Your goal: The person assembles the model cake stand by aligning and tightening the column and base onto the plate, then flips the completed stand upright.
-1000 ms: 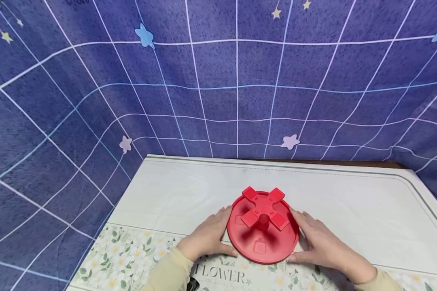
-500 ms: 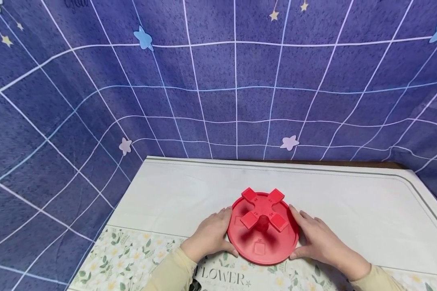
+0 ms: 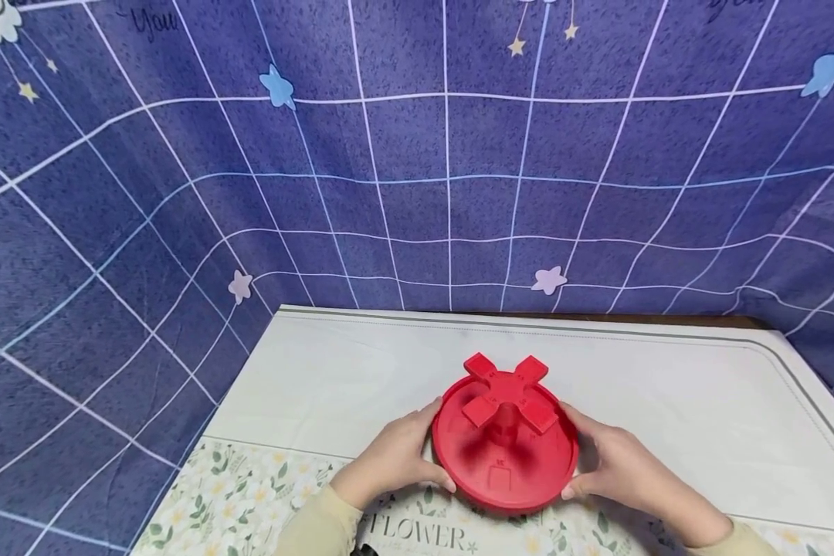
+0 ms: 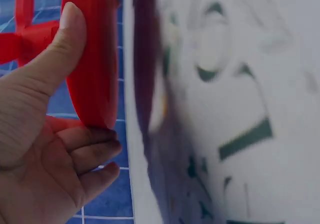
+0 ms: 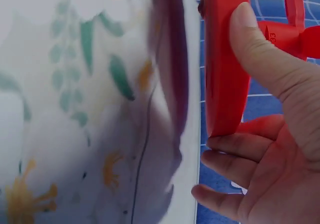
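A red round plastic base [image 3: 472, 479] carries a central post topped by a red four-armed cross piece [image 3: 507, 388], with small numbers marked on it. My left hand [image 3: 398, 457] grips its rim from the left and my right hand [image 3: 618, 471] from the right. In the left wrist view the thumb [image 4: 70, 31] presses the rim while the fingers reach under its edge. The right wrist view shows the same hold, with the right thumb [image 5: 247, 34] on the rim. A gap separates the base from the tabletop in both wrist views, so it hangs above it.
A white table cover [image 3: 361, 355] with a floral printed band [image 3: 236, 494] lies under the hands. Behind and to the left hangs a blue curtain [image 3: 403, 208] with a grid and star pattern. A small black object [image 3: 366, 550] shows by the left sleeve.
The red base has risen off the table with both hands on its rim, and looks slightly larger. The head view has tilted up a little.
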Demonstrator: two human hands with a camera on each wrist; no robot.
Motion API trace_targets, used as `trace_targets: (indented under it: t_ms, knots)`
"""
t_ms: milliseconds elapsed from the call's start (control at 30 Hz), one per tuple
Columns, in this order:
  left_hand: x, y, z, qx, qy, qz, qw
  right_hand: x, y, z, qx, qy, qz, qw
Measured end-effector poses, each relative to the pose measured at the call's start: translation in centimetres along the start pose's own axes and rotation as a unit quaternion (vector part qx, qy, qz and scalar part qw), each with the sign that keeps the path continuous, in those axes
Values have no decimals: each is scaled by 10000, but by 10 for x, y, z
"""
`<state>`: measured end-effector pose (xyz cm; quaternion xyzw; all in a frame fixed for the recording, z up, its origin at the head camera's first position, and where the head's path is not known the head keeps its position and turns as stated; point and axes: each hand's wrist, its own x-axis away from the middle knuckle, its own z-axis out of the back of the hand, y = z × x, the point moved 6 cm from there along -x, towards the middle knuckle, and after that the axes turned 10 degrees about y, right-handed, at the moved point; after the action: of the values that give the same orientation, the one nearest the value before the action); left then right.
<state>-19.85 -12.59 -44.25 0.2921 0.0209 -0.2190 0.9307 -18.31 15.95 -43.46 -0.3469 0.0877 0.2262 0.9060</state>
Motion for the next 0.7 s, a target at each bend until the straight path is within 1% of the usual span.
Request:
trace_targets:
  t_ms: [67, 100, 167, 233, 300, 367, 500, 567, 633, 700]
  knots:
    - [3, 0, 5, 213, 47, 114, 9997, 1, 0, 4, -397, -106, -233, 9989]
    - [4, 1, 8, 326, 85, 156, 9993, 2, -1, 5, -510, -142, -300, 9981]
    - [7, 2, 13, 574, 144, 247, 9979, 4, -1, 9, -693, -166, -370, 9968]
    - [8, 3, 18, 843, 203, 269, 9959, 5, -2, 11, -917, -142, -367, 9950]
    - [10, 3, 20, 1148, 211, 283, 9928, 6, -4, 14, -997, -47, -275, 9946]
    - [12, 3, 21, 1438, 181, 275, 9891, 8, -5, 15, -1135, 13, -301, 9931]
    - [16, 0, 21, 1958, 125, 254, 9802, 11, -5, 17, -1413, 166, -581, 9881]
    - [17, -2, 21, 2171, 106, 285, 9757, 12, -4, 17, -1658, 237, -797, 9826]
    - [18, -4, 20, 2407, 98, 342, 9700, 13, -5, 17, -1963, 319, -1032, 9746]
    - [20, -4, 19, 2542, 117, 426, 9661, 14, -6, 16, -2353, 394, -1239, 9632]
